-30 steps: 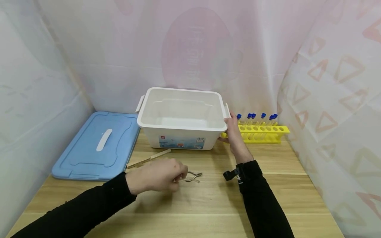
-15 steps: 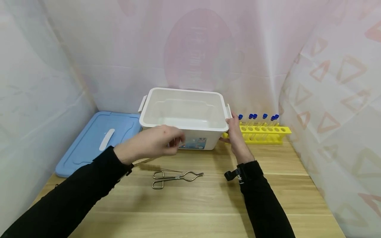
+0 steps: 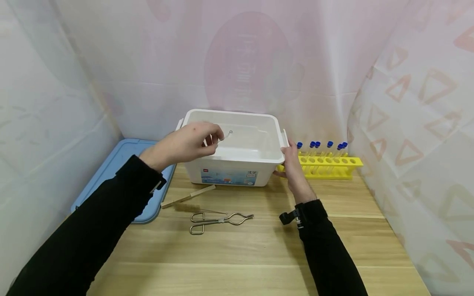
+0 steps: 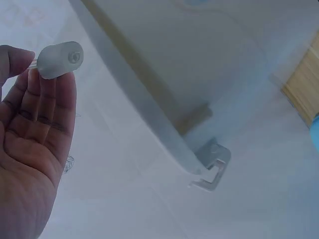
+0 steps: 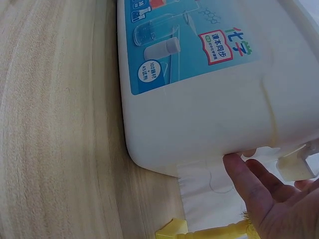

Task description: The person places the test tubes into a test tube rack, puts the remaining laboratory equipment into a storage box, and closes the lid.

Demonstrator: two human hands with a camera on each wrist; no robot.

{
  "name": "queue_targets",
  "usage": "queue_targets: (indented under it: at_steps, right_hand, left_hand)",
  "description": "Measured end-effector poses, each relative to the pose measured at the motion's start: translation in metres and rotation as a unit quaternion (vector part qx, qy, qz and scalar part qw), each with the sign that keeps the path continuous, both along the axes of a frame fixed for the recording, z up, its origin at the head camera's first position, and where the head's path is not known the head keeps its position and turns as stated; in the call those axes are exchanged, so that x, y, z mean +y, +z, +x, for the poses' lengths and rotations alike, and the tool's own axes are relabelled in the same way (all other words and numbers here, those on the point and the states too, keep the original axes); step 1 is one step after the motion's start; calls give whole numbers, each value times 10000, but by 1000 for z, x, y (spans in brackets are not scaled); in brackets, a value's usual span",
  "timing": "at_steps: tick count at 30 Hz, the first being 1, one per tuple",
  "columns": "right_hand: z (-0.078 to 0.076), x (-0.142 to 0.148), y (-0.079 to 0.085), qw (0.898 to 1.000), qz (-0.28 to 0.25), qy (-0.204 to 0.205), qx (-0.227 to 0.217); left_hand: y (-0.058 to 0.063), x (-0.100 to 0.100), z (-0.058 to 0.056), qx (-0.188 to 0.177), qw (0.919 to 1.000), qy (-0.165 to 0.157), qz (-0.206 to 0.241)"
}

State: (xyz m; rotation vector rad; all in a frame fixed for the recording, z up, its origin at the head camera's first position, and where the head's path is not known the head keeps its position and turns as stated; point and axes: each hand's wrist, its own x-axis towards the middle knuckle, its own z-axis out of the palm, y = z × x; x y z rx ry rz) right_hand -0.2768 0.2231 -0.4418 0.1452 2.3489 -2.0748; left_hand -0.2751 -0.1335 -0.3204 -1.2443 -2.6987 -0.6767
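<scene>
A white plastic storage box [image 3: 237,155] with a blue label stands at the back of the table. Over its left front rim my left hand [image 3: 190,142] pinches a thin clear stem with a tiny ring at its tip [image 3: 230,132]. In the left wrist view, a translucent white cylinder [image 4: 61,59] sits on this stem beside the thumb; the fingers partly hide the rest. At the box's right end my right hand [image 3: 292,166] holds the corner, thumb against the wall and fingers beneath the side latch [image 5: 296,164].
Metal crucible tongs [image 3: 221,220], a bottle brush [image 3: 187,207] and a wooden test tube holder [image 3: 189,196] lie before the box. A blue lid [image 3: 148,211] is at left, partly behind the left arm. A yellow rack [image 3: 333,161] holds several blue-capped test tubes at right.
My left hand has risen from beside the tongs to over the box with the clear stem, uncovering the tongs and brush. The right hand has stayed on the box.
</scene>
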Motion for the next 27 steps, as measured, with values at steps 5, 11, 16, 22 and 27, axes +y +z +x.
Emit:
queue_targets:
  at_steps: [5,11,16,22,27]
  right_hand:
    - [0,-3,0,10000,-46,-28,-8]
    - [2,-7,-1,9999,-55,47,80]
    - [2,-8,-1,9999,-41,86,75]
    - [1,-9,0,10000,-23,70,24]
    - [2,-10,0,10000,6,36,6]
  left_hand:
    - [-3,-3,-17,-118,9997,-20,-228]
    - [-7,-7,-32,-260,9981,24,-567]
    - [-9,-11,-41,-407,9956,42,-849]
    - [-12,-15,-52,-694,9886,-53,-1338]
    - [-20,-19,-61,-1011,9746,-10,-1998]
